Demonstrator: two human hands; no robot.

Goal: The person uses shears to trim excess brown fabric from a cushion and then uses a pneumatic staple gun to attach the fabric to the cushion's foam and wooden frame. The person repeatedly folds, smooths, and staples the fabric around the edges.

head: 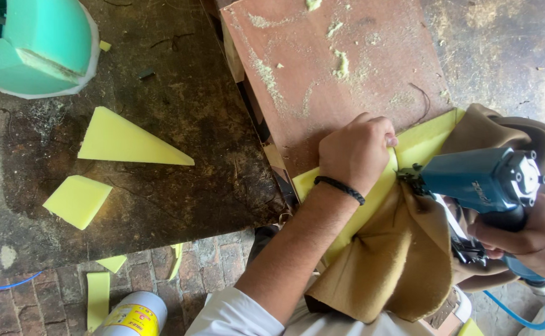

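1. The bench (179, 124) is a dark, worn top filling the left and middle of the view, dusty and scratched.
2. A reddish-brown wooden board (328, 68) slopes across the upper middle, dusted with foam crumbs and sawdust.
3. Tan fabric (403, 261) drapes over the near right part of the board, folded and bunched, hanging toward the person.
4. A yellow foam sheet (422, 143) lies under the fabric, along the board's near edge, its strip showing between board and cloth.
5. A block of green foam (36, 37) sits at the far left corner of the bench.
6. A blue air stapler (478, 180) is at the right, its nose pointing left, touching the foam and fabric just beside the left hand; a blue hose (521, 314) runs from its base.
7. The left hand (356, 149) is closed into a loose fist, pressing down on the yellow foam at the board's edge; a dark band circles the wrist.
8. The right hand (527, 239) is wrapped around the stapler's handle, gripping it.
9. Two yellow foam offcuts lie on the bench at left: a long triangle (123, 140) and a smaller wedge (76, 200) just near it.
10. A yellow-labelled can (132, 314) lies on the brick floor (48, 298) at the near left edge, near thin foam strips.
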